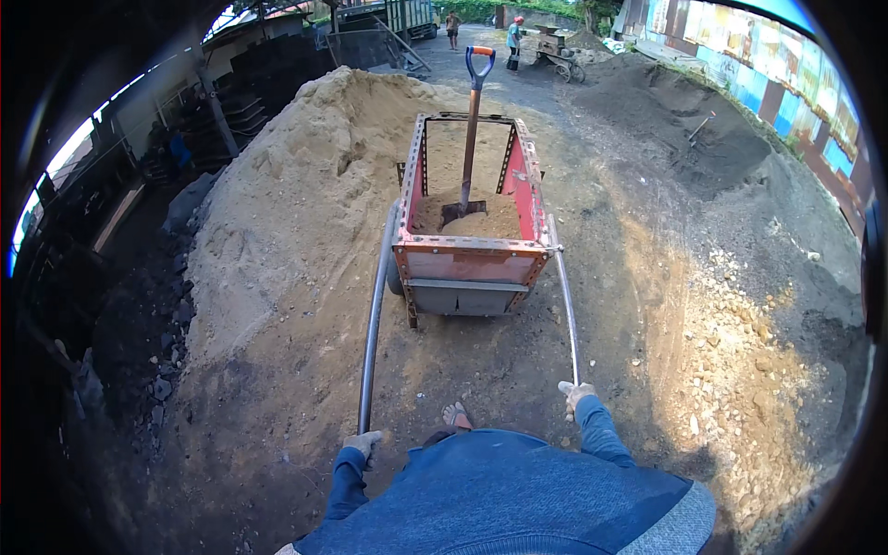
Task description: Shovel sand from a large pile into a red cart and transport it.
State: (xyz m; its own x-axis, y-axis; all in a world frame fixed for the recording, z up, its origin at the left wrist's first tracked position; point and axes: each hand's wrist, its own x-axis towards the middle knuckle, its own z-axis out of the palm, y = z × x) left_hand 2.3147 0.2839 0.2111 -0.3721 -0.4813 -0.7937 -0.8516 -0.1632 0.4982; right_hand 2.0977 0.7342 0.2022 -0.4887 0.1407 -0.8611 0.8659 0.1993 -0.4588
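In front of me stands a red handcart (467, 266) with a metal-edged box and two long pipe handles. Sand (495, 218) lies in the bottom of the box. A shovel (472, 129) stands upright in it, blade in the sand, its orange and blue grip above the cart's rim. My left hand (363, 442), in a pale glove, is closed around the end of the left handle (374, 342). The right handle (567, 310) ends in my gloved right hand (578, 395), which is closed on it. Both arms reach forward in blue sleeves.
A tall sand heap (287, 176) rises left of the cart, close to its wheel. Dark sand (684, 120) is piled at the far right, before a rusty metal fence (786, 55). Gravel (740, 370) covers the right side. Farther off are a truck (384, 17), two people and another cart (555, 55).
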